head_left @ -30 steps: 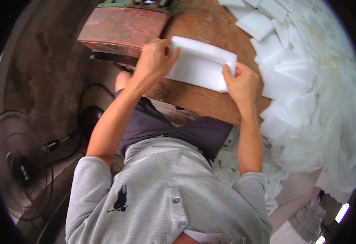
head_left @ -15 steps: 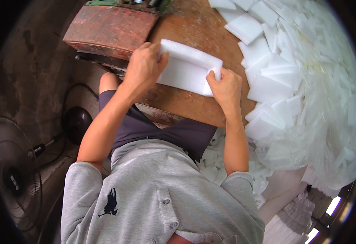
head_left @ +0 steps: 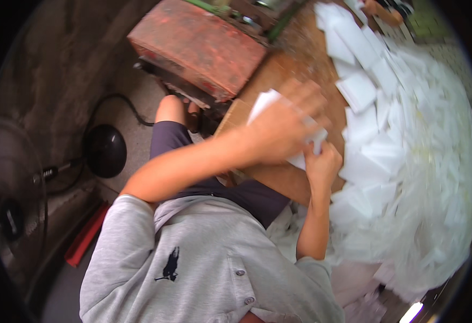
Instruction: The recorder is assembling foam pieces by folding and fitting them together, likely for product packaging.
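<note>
A white folded sheet (head_left: 264,101) lies on the brown wooden table (head_left: 279,70), mostly covered by my hands. My left hand (head_left: 283,129) is blurred and lies across the top of the sheet. My right hand (head_left: 322,161) grips the sheet's near right corner with closed fingers. Both hands are touching each other over the sheet. Only the sheet's upper left corner and a bit of its lower edge show.
A big heap of white sheets (head_left: 408,161) fills the right side of the table and spills past its edge. A rusty red metal box (head_left: 198,46) stands at the table's left. A black fan base (head_left: 105,151) and cable lie on the floor at left.
My left hand has swept to the right across the sheet and now overlaps my right hand. The view has tilted, bringing the heap and red box closer.
</note>
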### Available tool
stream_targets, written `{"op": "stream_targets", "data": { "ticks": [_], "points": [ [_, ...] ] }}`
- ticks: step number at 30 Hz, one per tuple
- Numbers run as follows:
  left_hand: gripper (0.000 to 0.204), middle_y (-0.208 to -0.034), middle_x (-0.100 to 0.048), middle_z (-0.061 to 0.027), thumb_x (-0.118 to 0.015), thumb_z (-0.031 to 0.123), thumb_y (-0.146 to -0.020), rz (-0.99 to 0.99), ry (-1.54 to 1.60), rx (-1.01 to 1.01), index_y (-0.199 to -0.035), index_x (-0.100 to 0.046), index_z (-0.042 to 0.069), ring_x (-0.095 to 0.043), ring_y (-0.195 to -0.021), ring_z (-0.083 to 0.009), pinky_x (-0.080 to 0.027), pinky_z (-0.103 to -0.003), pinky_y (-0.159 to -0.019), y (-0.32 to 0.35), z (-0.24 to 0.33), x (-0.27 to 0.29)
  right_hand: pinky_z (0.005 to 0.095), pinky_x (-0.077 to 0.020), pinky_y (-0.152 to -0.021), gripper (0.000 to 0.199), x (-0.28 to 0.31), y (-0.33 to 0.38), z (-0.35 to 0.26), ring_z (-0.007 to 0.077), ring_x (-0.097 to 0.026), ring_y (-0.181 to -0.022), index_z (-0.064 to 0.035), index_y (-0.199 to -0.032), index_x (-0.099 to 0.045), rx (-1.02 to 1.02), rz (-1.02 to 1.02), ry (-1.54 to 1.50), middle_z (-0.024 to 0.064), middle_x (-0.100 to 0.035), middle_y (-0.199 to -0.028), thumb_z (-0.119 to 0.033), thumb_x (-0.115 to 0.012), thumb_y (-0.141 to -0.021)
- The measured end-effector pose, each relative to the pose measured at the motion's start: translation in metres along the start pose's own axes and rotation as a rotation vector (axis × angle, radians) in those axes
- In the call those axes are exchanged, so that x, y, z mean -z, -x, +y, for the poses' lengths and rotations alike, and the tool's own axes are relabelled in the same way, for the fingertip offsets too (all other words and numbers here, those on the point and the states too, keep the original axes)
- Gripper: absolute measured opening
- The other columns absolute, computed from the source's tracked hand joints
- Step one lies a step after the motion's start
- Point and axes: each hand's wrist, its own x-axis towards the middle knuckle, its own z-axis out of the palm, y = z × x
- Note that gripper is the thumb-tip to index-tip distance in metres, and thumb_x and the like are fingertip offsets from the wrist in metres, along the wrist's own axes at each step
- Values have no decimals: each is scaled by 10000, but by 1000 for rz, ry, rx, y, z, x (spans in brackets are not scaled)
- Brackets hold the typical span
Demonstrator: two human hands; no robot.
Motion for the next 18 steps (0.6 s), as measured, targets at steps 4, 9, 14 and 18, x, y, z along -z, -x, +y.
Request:
{"op": "stream_targets", "data": {
  "ticks": [4,9,14,18],
  "points": [
    [743,-1540,-386,-170,-681,424,-838,-221,-157,21,-1502,-436,199,-287,-1465,-385,-165,-553,-1220,19,-34,-2,513,-482,-609,176,-6,-4,-8,431,-606,-664,16,-725,-626,-7,58,-81,222,-607,-718,-133,-695,-787],
    [837,-1569,-343,-173,-684,493,-817,-302,-233,49,-1541,-366,218,-257,-1482,-375,-128,-546,-1229,3,-17,-3,505,-484,-607,205,-13,-2,7,421,-613,-662,26,-729,-638,-50,134,-121,220,-607,-710,-159,-701,-789],
    [917,-1562,-347,-192,-666,644,-793,-382,-329,13,-1541,-364,208,-263,-1478,-378,-119,-569,-1219,1,-16,0,512,-497,-646,244,-5,-5,2,426,-627,-703,39,-745,-655,-119,157,-129,228,-621,-722,-194,-712,-789],
    [853,-1550,-364,-247,-573,598,-929,-193,532,209,-1544,-333,57,-315,-1462,-380,-231,-481,-1197,-50,-31,18,458,-481,-591,244,37,9,32,346,-614,-626,25,-740,-642,-62,172,-168,200,-600,-682,-194,-733,-797]
  ]
}}
